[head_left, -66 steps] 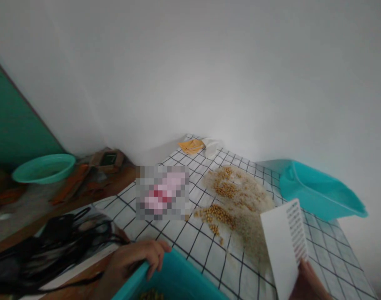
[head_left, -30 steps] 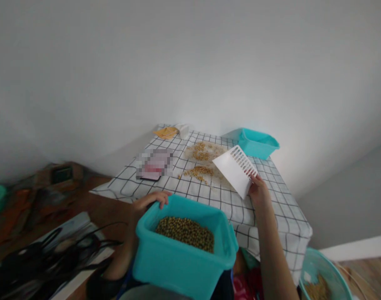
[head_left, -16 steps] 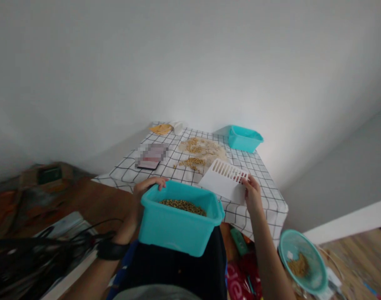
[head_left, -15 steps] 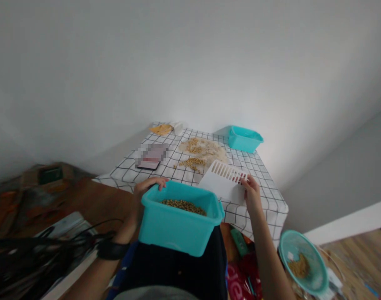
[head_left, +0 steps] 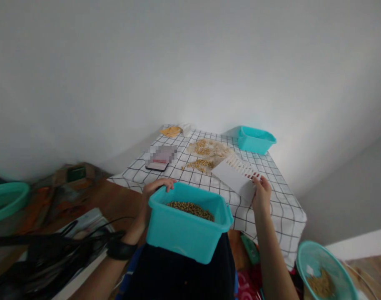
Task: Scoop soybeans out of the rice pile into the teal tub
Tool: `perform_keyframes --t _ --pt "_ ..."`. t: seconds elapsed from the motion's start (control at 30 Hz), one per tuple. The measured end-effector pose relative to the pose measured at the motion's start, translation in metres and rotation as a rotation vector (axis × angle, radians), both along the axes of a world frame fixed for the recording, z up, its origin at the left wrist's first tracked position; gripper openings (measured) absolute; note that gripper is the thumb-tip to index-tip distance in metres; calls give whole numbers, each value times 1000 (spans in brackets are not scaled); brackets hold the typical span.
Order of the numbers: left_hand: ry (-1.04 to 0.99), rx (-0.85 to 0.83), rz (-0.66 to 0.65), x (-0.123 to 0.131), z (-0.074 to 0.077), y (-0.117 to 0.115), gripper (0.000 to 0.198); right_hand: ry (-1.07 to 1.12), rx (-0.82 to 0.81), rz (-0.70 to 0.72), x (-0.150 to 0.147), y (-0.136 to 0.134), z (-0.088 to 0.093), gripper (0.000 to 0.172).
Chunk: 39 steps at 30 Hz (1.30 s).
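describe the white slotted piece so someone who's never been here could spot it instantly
Look for the white cloth with black grid lines. Over its near right part, the person's right hand grips a flat white slotted piece, to the right of the scattered yellowish beans. Its row of slots along one side sets it apart from the teal bin behind it.

You wear a wide black band (head_left: 120, 251) around your left wrist and a dark cloth garment (head_left: 184, 273) across your lap; your forearms (head_left: 272, 258) are bare.
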<state>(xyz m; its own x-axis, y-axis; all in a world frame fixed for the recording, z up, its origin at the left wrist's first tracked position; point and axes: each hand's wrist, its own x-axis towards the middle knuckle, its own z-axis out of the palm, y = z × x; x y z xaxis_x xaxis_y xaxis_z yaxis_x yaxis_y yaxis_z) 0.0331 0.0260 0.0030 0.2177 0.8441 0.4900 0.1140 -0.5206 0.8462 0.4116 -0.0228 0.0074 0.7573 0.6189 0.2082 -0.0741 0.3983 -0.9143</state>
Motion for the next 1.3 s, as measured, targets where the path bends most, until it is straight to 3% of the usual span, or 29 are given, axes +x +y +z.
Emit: perform_keyframes --t 0.13,0.33,0.63,0.83,1.17,1.3 --pt "-58 -2 -18 -1 6 0 33 88 21 -23 5 -2 -2 24" --pt "-110 -45 7 0 12 -2 18 111 24 4 2 -7 5 27" --pt "-110 -116 27 0 9 -6 14 3 -95 153 -3 -23 10 33" --pt "-152 -153 18 2 10 -10 17 -45 -144 67 -10 -27 12 34" --pt "-261 -70 24 3 -10 -19 35 71 -162 -105 -1 -32 7 38" --pt "-343 -126 62 6 -6 -27 27 107 -175 -164 1 -33 7 35"
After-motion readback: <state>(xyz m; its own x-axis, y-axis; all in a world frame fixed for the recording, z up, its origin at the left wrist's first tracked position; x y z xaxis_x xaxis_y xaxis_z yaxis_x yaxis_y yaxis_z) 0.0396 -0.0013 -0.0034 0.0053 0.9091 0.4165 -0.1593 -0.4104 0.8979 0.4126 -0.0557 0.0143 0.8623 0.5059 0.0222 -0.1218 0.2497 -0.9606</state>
